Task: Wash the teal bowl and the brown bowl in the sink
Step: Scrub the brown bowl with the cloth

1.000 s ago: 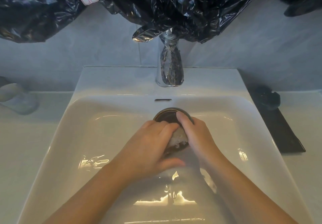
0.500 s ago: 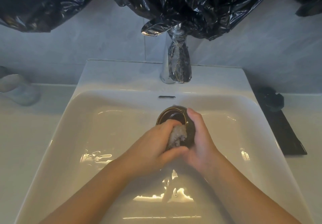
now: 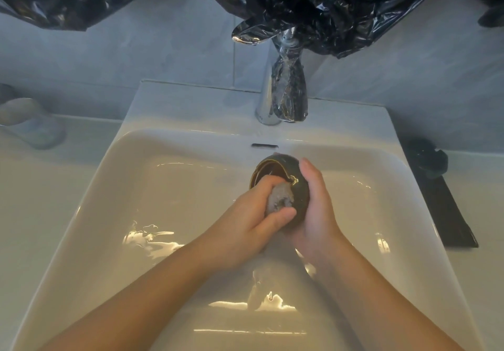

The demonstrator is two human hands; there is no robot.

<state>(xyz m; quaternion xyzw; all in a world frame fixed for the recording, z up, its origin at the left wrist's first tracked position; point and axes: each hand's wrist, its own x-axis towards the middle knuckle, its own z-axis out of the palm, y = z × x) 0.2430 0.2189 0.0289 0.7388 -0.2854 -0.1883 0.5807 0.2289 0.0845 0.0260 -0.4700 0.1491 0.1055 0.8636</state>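
Over the middle of the white sink (image 3: 152,187), my right hand (image 3: 316,208) is wrapped around the outside of a dark, brown-looking bowl (image 3: 272,168) with a shiny rim. The bowl is tilted so that its opening faces up and to the left. My left hand (image 3: 245,230) grips a grey scrubbing pad (image 3: 279,199) and presses it against the bowl's near rim. A dark teal rounded object (image 3: 425,157), possibly the teal bowl, rests on the counter to the right of the sink; it is too dim to tell.
A chrome faucet (image 3: 268,99) partly wrapped in black plastic stands behind the basin. Black plastic sheeting (image 3: 313,1) hangs over the wall above. A black tray (image 3: 447,214) lies on the right counter, and a pale soap dish (image 3: 30,121) sits on the left.
My left hand has slid the pad from the bowl's side up onto its rim. My right hand has turned the bowl so more of its opening shows. The camera view has shifted slightly.
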